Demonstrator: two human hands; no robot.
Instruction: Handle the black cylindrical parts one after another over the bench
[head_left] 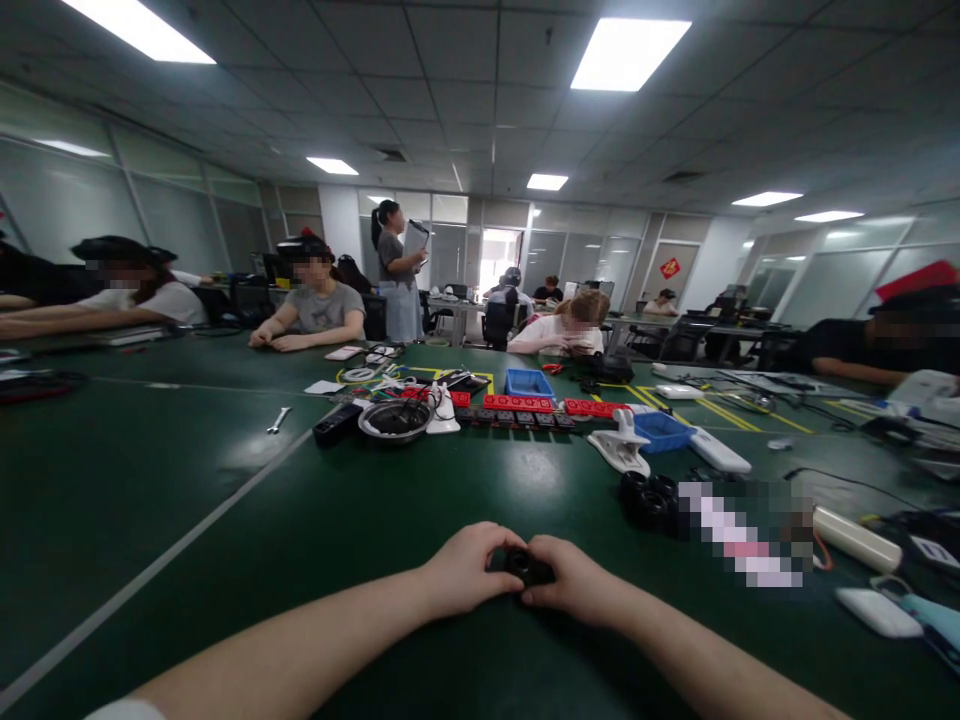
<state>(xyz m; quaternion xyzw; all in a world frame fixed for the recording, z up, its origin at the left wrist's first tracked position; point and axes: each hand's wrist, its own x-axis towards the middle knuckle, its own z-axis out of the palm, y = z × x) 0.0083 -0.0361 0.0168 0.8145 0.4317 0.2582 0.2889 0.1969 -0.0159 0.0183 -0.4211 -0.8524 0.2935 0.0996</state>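
A person's left hand (466, 572) and right hand (571, 580) are gripping a small black part (531, 568) from opposite sides, thumbs and fingertips pinching it, low over the near middle of a green table (337, 500). Whether it is touching the tabletop isn't showing clearly. Black round parts (649, 496) are lying farther right. Handling it well probably means pressing evenly from both sides.

Black part (529, 568) partly hidden by fingers (501, 582); white sleeve (126, 711) cut by bottom edge.
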